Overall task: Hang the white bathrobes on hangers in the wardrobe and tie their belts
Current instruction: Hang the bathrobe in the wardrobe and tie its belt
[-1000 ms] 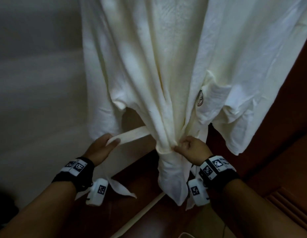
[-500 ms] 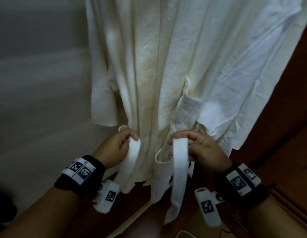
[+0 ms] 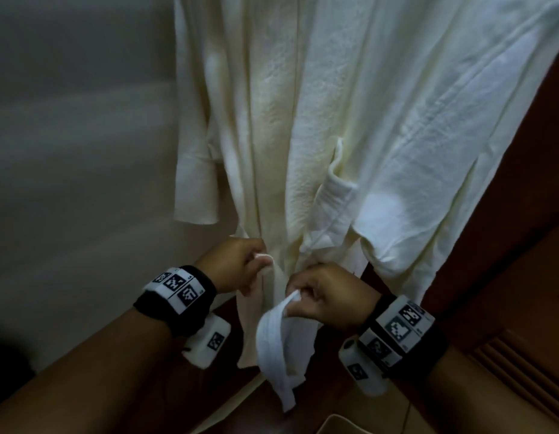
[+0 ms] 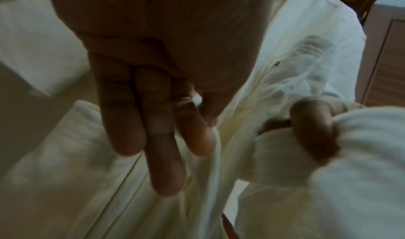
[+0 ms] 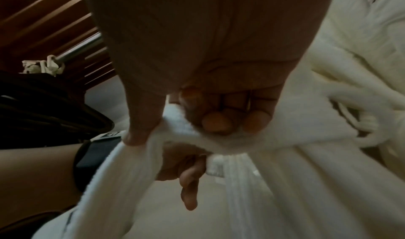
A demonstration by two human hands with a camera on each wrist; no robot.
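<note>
Head view puts us at the belt-tying step: one white bathrobe (image 3: 319,120) already hangs in front of us, its hanger out of frame above, and both hands are at waist height on its front. Our left hand (image 3: 237,264) pinches one end of the belt (image 3: 278,339) between thumb and forefinger, with the other fingers (image 4: 140,121) reaching out nearly straight in the left wrist view. Our right hand (image 3: 331,296) is curled tight round the other end, which is bunched in the fist and trails down in a loose loop below it. In the right wrist view the belt draws the robe's folds in at the waist, yet we see no knot, so we judge the tie has barely begun.

Next, as we read it, we need to cross the two ends, pass one under the other and pull both outward evenly, keeping the gathered front from sliding apart.

By our count: one robe surely in view, one belt with two ends, two hands. A metal rail (image 5: 83,47) with something pale tied on it shows in the right wrist view; whether a second robe hangs nearby we cannot tell.
</note>
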